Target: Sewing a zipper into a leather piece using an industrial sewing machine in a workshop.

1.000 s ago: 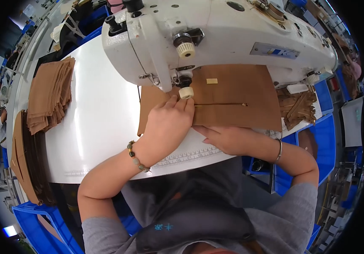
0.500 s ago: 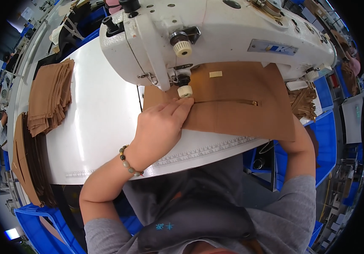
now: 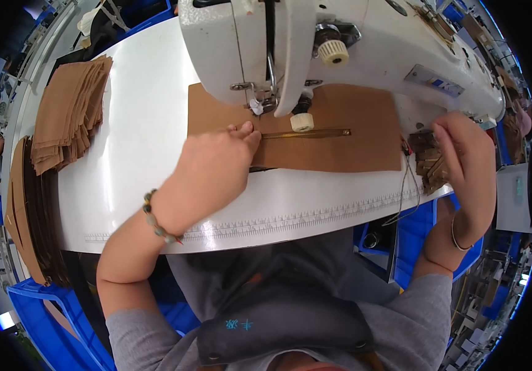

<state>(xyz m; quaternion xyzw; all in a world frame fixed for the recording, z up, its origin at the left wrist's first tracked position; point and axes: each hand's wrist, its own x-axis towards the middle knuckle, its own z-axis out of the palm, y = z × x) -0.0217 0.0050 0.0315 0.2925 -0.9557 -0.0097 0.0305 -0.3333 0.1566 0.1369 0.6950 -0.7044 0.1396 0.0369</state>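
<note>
Brown panel [image 3: 340,145] lies lengthwise left-right, its zipper [image 3: 306,133] likewise.

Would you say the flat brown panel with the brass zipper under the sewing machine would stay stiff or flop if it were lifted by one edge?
The flat brown panel lies smooth and unwrinkled, so it probably has some body yet would bend. Its brass zipper likely stiffens that line. On the smooth white table it probably slides easily; the left hand presses it down.

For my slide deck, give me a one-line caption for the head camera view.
Left hand presses brown fabric under a sewing machine; right hand reaches beside it.
</note>
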